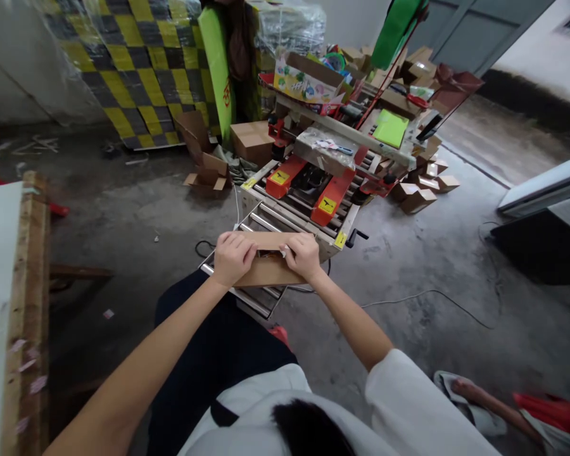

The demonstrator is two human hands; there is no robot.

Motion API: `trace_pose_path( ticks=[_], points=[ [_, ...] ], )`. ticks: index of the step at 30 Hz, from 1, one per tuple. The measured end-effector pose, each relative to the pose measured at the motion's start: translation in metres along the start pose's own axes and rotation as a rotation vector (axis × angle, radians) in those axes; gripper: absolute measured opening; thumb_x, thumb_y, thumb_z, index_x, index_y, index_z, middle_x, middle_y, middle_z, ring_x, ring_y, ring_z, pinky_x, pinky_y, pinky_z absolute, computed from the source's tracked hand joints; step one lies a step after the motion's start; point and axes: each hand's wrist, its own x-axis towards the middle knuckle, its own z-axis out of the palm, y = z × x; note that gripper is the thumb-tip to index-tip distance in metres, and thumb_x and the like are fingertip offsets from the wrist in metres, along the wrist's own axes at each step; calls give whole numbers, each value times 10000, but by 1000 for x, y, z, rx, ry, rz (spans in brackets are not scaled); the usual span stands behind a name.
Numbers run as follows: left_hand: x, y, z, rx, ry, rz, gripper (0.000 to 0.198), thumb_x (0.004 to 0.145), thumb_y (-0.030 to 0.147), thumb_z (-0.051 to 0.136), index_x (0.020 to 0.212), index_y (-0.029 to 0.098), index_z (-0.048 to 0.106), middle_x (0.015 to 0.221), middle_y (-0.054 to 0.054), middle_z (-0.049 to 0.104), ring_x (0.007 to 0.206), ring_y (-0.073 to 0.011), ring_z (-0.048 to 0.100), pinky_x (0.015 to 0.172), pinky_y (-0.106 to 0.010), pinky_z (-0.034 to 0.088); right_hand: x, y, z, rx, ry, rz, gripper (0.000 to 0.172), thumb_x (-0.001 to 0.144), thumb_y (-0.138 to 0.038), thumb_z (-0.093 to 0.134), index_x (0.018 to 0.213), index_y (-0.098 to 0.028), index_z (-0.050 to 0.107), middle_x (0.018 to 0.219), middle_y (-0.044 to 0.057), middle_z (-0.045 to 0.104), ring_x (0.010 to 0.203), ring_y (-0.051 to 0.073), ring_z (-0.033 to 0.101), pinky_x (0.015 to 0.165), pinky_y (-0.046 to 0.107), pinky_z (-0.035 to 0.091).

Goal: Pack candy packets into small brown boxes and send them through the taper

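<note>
Two bare hands grip a brown cardboard box (266, 273), the left hand (235, 256) curled over one end and the right hand (301, 254) over the other, thumbs near a gap between its flaps. The box sits over metal rollers (251, 303) in front of the person. Just beyond stands a machine with two orange-red side guides (338, 197), and on its upper frame are a printed carton (304, 79) and a bright green pad (390, 128). Farther back, a stack wrapped in yellow-and-black checks (142, 69) stands by the wall
</note>
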Motion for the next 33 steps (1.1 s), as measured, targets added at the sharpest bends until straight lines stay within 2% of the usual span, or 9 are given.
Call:
trace_pose_path(
  ticks=[5,8,10,12,15,19,24,29,33],
  points=[
    [-3,-4,-3,13,-188,133,340,988,320,538,670,207,579,637,-13,603,694,-188,560,879,-380,449,-8,-9,-6,-27,-178,11,372,1038,-342,443,776,-196,663,723,51,651,739,185,562,687,304,357],
    [1,-9,-3,-39,-394,105,397,883,578,644,865,182,654,965,-120,692,998,-281,613,1009,-462,434,-20,-15,-10,-12,-207,20,262,1031,-317,474,1042,-195,705,883,62,712,818,198,588,744,307,398],
    [7,-11,-3,-44,-530,77,826,658,784,733,1145,123,641,1346,-250,568,1304,-420,473,1109,-563,349,-26,-17,-11,-8,-232,19,277,1031,-319,468,1148,-198,688,977,72,720,851,208,588,780,319,423],
    [13,-12,-4,-30,-687,82,1243,447,864,772,1391,99,512,1550,-303,346,1439,-528,272,1149,-644,240,-27,-15,-12,-7,-274,21,301,1033,-334,451,1171,-206,686,1017,79,709,873,217,581,799,331,440],
    [21,-7,-6,-3,-854,84,1350,413,811,808,1516,154,393,1538,-290,368,1390,-533,345,1120,-632,266,-17,0,-10,18,-327,12,327,1033,-349,434,1188,-213,688,1023,88,684,906,224,571,826,344,457],
    [26,10,-1,83,-740,-115,1157,540,709,817,1495,177,436,1406,-270,493,1229,-464,502,1019,-562,378,8,33,4,7,-224,85,300,1010,-302,446,1121,-220,712,1018,93,668,996,246,571,984,416,452],
    [41,31,30,162,-523,-510,1056,615,782,740,1443,172,500,1353,-281,507,1169,-508,510,964,-630,376,13,30,41,109,99,389,439,1005,-229,347,1398,-154,528,1431,172,501,1384,263,428,1176,484,362],
    [70,39,83,93,-403,-570,1047,613,764,753,1433,162,505,1396,-293,475,1221,-549,446,982,-700,331,-51,-2,55,262,218,652,432,1006,-288,384,1411,-183,490,1405,181,530,1362,268,473,1141,522,414],
    [115,31,146,-38,-279,-619,1094,553,803,777,1389,141,528,1463,-296,430,1310,-582,354,1040,-756,249,-124,-25,43,409,69,809,398,964,-310,484,1342,-204,547,1275,154,623,1194,274,600,1023,500,518]
  ],
)
